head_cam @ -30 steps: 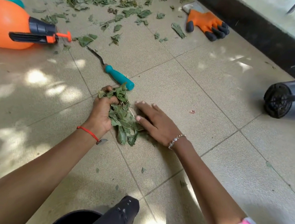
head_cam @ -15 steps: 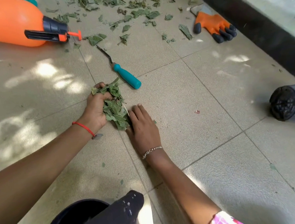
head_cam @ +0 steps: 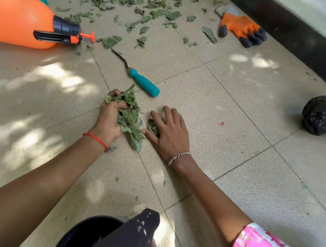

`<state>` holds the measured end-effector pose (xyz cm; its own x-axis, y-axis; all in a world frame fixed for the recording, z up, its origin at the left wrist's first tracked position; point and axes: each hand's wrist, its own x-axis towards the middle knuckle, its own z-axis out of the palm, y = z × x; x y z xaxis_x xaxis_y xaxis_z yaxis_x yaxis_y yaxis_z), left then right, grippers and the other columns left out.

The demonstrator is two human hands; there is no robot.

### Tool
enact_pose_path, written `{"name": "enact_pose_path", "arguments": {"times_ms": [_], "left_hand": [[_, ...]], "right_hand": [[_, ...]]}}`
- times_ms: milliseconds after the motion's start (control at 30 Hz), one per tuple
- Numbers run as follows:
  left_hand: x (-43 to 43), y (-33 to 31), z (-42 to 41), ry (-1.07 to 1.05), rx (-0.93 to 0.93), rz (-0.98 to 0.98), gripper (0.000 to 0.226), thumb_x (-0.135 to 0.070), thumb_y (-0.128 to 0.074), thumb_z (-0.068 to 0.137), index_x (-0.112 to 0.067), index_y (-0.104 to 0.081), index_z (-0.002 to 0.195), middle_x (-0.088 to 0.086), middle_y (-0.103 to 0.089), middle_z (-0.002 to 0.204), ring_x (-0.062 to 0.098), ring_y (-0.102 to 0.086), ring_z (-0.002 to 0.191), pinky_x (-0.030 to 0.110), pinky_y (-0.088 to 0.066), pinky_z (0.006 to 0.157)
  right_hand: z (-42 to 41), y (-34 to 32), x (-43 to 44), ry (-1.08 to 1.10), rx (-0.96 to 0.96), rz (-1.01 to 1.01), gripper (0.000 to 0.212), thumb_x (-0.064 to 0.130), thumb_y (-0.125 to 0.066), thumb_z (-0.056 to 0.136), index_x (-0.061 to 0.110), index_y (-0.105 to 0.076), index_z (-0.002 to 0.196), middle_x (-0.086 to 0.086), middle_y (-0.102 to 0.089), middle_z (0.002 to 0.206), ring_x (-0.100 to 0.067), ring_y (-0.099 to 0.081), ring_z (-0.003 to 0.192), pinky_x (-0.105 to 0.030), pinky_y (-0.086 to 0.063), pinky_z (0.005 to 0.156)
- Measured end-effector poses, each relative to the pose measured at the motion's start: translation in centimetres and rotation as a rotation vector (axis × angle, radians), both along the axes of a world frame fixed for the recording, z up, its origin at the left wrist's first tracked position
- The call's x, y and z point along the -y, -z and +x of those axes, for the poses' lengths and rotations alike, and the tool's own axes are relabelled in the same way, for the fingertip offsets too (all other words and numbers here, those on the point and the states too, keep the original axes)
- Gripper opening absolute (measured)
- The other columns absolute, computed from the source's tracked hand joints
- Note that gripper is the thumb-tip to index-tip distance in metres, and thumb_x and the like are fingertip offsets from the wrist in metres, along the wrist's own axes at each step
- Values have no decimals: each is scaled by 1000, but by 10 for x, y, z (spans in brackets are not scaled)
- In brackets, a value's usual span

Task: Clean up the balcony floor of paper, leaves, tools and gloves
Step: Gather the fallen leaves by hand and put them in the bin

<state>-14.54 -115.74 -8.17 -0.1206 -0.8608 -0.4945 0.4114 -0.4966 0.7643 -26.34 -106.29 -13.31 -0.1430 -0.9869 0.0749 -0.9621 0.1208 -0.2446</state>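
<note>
1. The fingers (head_cam: 114,92) of the left hand (head_cam: 109,124) are curled tight round a thick bunch of torn green leaves (head_cam: 130,116), gripping it.
2. The fingers (head_cam: 169,113) of the right hand (head_cam: 170,132) are bent over a small clump of green leaves (head_cam: 152,126), cupping it against the beige tiled balcony floor (head_cam: 225,102).
3. Landmark: the hand tool with a teal plastic handle and dark metal shaft (head_cam: 144,85), lying flat on the floor.
4. The bunch sits just beside the tool's handle end, on the person's side. The clump lies a little further toward the person.
5. Loose green leaf scraps (head_cam: 148,16) are scattered beyond the tool's shaft tip.
6. The orange plastic sprayer bottle with a black nozzle (head_cam: 11,22) lies on its side, left of and beyond the tool.
7. The orange work glove with black fingertips (head_cam: 240,28) lies right of and beyond the tool.
8. The black cylindrical pot (head_cam: 321,115) lies on its side, well apart to the tool's right.
</note>
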Motion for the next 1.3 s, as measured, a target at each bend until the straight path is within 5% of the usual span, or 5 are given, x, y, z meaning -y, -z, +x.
{"name": "enact_pose_path", "arguments": {"times_ms": [233, 467, 667, 867, 1300], "left_hand": [[1, 5, -2, -1, 2, 16, 42, 19, -31, 81, -20, -47, 75, 6, -55, 86, 17, -54, 72, 22, -52, 51], [0, 3, -3, 4, 2, 39, 42, 18, -32, 81, -21, -48, 74, 4, -57, 86, 17, -55, 73, 30, -50, 62], [-5, -3, -8, 20, -5, 41, 42, 18, -31, 81, -20, -48, 73, 4, -57, 84, 16, -54, 70, 22, -52, 48], [-21, -3, -28, 90, -43, 83, 43, 16, -31, 81, -22, -48, 74, 5, -61, 82, 19, -58, 70, 25, -52, 55], [-43, -19, -50, 97, -219, 163, 34, -26, -41, 95, -11, -63, 75, 0, -65, 61, 11, -65, 58, 22, -52, 62]], "right_hand": [[1, -8, 35, 54, -141, -118, 16, 31, -62, 84, 15, -60, 84, -2, -60, 76, -21, -57, 66, -23, -26, 44], [-19, -19, 39, -71, -50, -3, 24, 10, -33, 99, 1, -53, 108, -15, -60, 106, -30, -58, 93, -33, -35, 63], [-42, -36, 47, 508, 950, -207, 40, 7, -57, 85, 13, -43, 48, 0, -40, 48, -1, -34, 38, -15, -31, 41], [-19, -69, 46, 693, 1541, -393, 38, 4, -53, 86, 13, -42, 51, 3, -38, 43, -10, -34, 38, -21, -31, 38], [24, -54, 47, 182, 737, -593, 29, 20, -50, 86, -2, -59, 68, -10, -49, 69, -19, -35, 77, -23, -22, 64]]}}
